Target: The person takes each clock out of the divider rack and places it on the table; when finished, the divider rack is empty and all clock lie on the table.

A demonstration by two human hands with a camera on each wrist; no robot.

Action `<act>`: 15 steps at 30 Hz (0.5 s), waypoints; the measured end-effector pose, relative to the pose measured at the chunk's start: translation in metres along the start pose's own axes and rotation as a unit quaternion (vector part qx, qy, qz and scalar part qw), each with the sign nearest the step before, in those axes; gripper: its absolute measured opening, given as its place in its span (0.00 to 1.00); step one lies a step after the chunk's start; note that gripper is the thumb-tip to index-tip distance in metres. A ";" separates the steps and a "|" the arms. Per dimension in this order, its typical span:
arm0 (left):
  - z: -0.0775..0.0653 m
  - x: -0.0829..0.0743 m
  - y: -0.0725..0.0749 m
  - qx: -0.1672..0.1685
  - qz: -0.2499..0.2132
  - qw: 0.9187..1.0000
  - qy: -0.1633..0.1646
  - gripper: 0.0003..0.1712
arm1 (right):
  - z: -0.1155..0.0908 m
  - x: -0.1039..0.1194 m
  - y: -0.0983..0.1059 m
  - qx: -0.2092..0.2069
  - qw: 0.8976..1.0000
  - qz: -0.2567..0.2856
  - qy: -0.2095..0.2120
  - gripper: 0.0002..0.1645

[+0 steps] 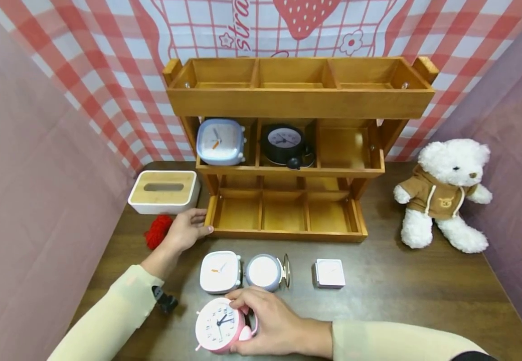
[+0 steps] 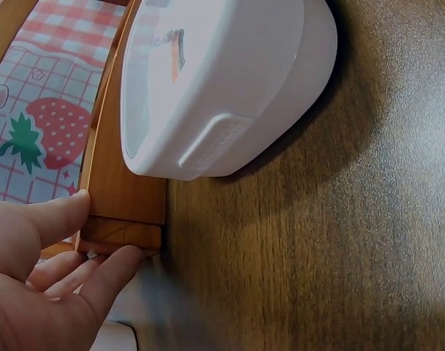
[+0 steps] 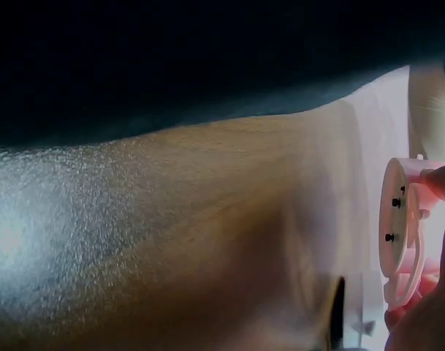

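Note:
My right hand [image 1: 272,321] grips a round pink twin-bell alarm clock [image 1: 217,323] at its right side, the dial facing up in the head view. In the right wrist view the clock's back [image 3: 397,219] shows its small black knobs and handle. My left hand [image 1: 186,231] holds the lower left front corner of a wooden tiered shelf [image 1: 288,234], thumb and fingers around the corner [image 2: 123,232] in the left wrist view. Just in front of the shelf stand a white rounded-square clock [image 1: 220,272] and a round grey clock [image 1: 263,272].
The shelf's middle tier carries a blue clock [image 1: 221,142] and a black twin-bell clock [image 1: 284,144]. A small white square clock [image 1: 330,273] lies on the table at right. Around are a tissue box [image 1: 163,193], red yarn [image 1: 158,231] and a white teddy bear [image 1: 446,195].

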State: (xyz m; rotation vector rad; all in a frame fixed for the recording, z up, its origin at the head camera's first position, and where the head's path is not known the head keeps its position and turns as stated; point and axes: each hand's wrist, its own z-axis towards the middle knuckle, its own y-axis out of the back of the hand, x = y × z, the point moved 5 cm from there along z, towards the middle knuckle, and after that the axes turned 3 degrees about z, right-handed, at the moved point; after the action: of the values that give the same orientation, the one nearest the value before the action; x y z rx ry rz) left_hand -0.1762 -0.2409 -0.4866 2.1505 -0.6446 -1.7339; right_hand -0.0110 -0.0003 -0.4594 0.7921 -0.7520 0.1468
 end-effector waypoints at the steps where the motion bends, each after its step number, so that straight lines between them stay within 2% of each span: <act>1: 0.000 0.000 0.000 -0.001 0.002 1.000 0.001 0.34 | 0.000 -0.001 -0.003 0.002 1.000 -0.005 0.001 0.38; 5: 0.001 0.001 0.001 -0.003 -0.004 1.000 0.008 0.34 | 0.000 -0.006 -0.012 0.008 1.000 -0.016 -0.004 0.38; 12: 0.002 0.003 -0.001 0.000 -0.015 1.000 0.008 0.34 | -0.004 -0.017 -0.026 0.030 0.998 -0.015 -0.052 0.37; 15: 0.003 0.003 -0.001 0.000 -0.017 1.000 0.010 0.34 | -0.005 -0.019 -0.030 0.034 0.998 -0.026 -0.054 0.37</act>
State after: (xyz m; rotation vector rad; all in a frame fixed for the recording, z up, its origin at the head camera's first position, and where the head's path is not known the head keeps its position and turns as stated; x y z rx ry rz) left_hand -0.1781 -0.2412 -0.4898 2.1884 -0.6071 -1.7257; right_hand -0.0112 -0.0149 -0.4920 0.8885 -0.8313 0.0823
